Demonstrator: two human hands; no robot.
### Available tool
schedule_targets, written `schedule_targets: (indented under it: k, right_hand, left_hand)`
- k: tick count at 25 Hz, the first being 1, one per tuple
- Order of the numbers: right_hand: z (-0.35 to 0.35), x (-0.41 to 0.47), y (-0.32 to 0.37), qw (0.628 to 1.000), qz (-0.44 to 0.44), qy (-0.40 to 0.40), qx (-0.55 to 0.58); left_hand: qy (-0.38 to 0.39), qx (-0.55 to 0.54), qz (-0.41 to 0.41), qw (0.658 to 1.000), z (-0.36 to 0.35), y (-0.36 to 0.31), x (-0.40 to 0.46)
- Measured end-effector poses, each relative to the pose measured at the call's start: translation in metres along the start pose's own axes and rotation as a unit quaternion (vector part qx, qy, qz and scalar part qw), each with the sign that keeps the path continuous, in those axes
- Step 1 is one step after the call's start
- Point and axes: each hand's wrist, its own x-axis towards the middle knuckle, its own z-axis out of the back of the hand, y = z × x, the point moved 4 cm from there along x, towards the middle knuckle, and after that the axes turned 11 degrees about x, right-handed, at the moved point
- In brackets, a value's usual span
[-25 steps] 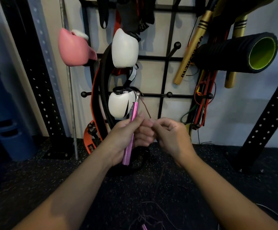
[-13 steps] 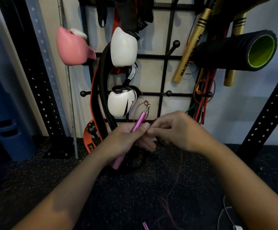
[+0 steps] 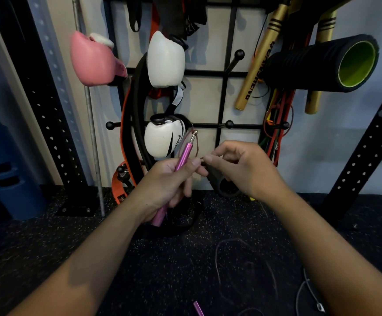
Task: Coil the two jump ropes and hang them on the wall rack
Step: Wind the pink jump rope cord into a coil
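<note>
1. On the black speckled floor (image 3: pixel 139 258) lie loose loops of thin cable (image 3: pixel 244 270) and a second pink handle (image 3: pixel 198 308) at the bottom edge.
2. The left hand (image 3: pixel 167 185) grips a pink jump rope handle (image 3: pixel 184 156), tilted with its metal tip up.
3. The right hand (image 3: pixel 242 167) pinches the thin rope beside the left thumb.
4. Behind them, the wall rack (image 3: pixel 231 74) carries white boxing gloves (image 3: pixel 166 60), a pink glove (image 3: pixel 92 60) and a foam roller (image 3: pixel 322 62).
</note>
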Motion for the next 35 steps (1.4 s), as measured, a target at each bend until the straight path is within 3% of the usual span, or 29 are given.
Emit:
schedule_targets:
  k: [4,8,11,14,16,18,20,22,23,27,32,35]
  right_hand:
    - [0.0,0.003,-0.005,0.999,0.006,0.037,0.037]
    - [0.001,0.003,-0.007,0.997,0.004,-0.042,0.064]
    - [0.0,0.001,-0.024,0.987,-0.032,-0.105,0.121]
    - [-0.019,-0.006,-0.045,0.967,-0.139,0.014,0.214]
    - [-0.036,-0.017,-0.048,0.962,-0.176,0.144,0.154]
    - [-0.055,-0.026,-0.034,0.944,-0.169,0.267,0.097]
    - [-0.058,-0.027,-0.012,0.934,-0.143,0.323,0.052]
    - [-0.043,-0.019,0.012,0.955,-0.073,0.287,-0.02]
    - [-0.03,-0.013,0.02,0.971,-0.037,0.231,-0.054]
    - [0.007,-0.001,0.019,0.994,0.017,0.001,-0.107]
    - [0.006,0.004,0.008,0.998,0.036,0.049,-0.003]
    - [0.009,0.002,-0.001,0.999,0.022,-0.028,-0.006]
  left_hand:
    - [0.023,-0.076,0.001,0.997,-0.005,-0.004,0.0]
    - [0.023,-0.03,0.042,0.998,-0.002,-0.004,0.0]
    - [0.127,-0.152,0.022,0.98,-0.005,-0.013,-0.007]
    - [0.096,-0.381,-0.036,0.919,-0.003,-0.036,-0.007]
    - [0.022,-0.422,-0.092,0.902,0.009,-0.04,0.001]
    - [-0.036,-0.335,-0.124,0.933,0.019,-0.037,0.007]
    - [-0.082,-0.104,-0.115,0.984,0.024,-0.027,0.005]
    - [-0.063,0.121,-0.086,0.987,0.02,-0.02,0.0]
    - [-0.039,0.157,-0.066,0.985,0.016,-0.017,-0.001]
    - [0.049,0.109,-0.007,0.993,0.006,-0.013,-0.002]
    - [0.084,0.021,-0.006,0.996,0.006,-0.014,-0.003]
    - [0.068,0.025,-0.012,0.997,0.002,-0.012,-0.003]
